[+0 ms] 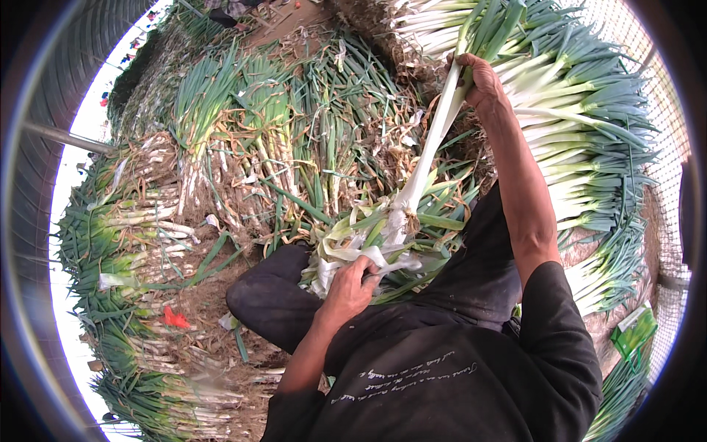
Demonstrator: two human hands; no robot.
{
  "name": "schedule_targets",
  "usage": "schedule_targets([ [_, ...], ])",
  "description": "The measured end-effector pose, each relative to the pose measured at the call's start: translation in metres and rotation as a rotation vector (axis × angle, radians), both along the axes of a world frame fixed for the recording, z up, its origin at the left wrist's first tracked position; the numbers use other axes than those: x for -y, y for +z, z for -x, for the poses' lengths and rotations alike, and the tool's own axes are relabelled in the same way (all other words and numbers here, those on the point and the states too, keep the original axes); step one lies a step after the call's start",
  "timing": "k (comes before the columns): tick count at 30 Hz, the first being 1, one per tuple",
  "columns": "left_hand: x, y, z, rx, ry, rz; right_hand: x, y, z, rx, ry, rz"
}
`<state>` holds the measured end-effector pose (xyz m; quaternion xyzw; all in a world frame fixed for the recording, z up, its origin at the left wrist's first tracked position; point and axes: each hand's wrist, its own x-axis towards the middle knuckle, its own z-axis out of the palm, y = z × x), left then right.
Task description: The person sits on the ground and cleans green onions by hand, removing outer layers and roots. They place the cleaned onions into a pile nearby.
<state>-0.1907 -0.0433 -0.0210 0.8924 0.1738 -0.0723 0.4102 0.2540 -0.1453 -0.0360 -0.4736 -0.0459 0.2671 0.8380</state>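
My right hand (pixel 479 80) is closed around a long green onion (pixel 433 143) where its white shaft turns to leaf. The stalk slants down towards my lap, its roots at the lower end. My left hand (pixel 351 284) pinches a pale strip of leaf sheath (pixel 375 257) below that root end. Beneath lies a heap of stripped sheaths and leaves (pixel 442 221) between my bent legs. Whether the strip is still joined to the stalk cannot be made out.
At the right, clean white-shafted onions (pixel 558 149) lie in a long row beside a mesh wall (pixel 657 72). Unpeeled onions with dirty roots (pixel 265 138) stand ahead and left. A red scrap (pixel 175 317) lies left, a green bag (pixel 634 330) right. Part of another person (pixel 226 12) shows far off.
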Motion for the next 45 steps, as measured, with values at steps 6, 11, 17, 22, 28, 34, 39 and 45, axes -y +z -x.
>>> schedule_targets([
  [6, 0.008, 0.021, -0.047, 0.355, 0.043, -0.282, -0.012, 0.019, 0.035, -0.107, -0.041, 0.08],
  [11, 0.012, -0.031, -0.078, 0.337, -0.098, -0.454, -0.014, 0.001, 0.025, -0.176, -0.029, 0.026],
  [17, -0.006, -0.04, -0.047, 0.21, -0.033, -0.378, -0.009, 0.013, 0.04, -0.176, -0.037, -0.029],
  [22, 0.006, 0.023, -0.118, 0.462, 0.058, -0.364, -0.02, 0.021, 0.078, -0.155, 0.091, -0.192],
  [28, -0.007, -0.003, -0.16, 0.209, 0.11, 0.0, -0.035, 0.007, 0.088, -0.165, 0.275, -0.287],
  [34, -0.006, -0.075, -0.131, 0.401, 0.003, -0.139, -0.032, 0.017, 0.078, -0.28, 0.102, -0.099],
  [39, -0.012, -0.061, -0.102, 0.136, 0.066, 0.024, -0.027, 0.02, 0.063, -0.365, 0.024, -0.129],
  [45, 0.0, -0.016, -0.149, 0.189, 0.147, 0.309, -0.035, 0.048, 0.12, -0.326, 0.113, 0.008],
])
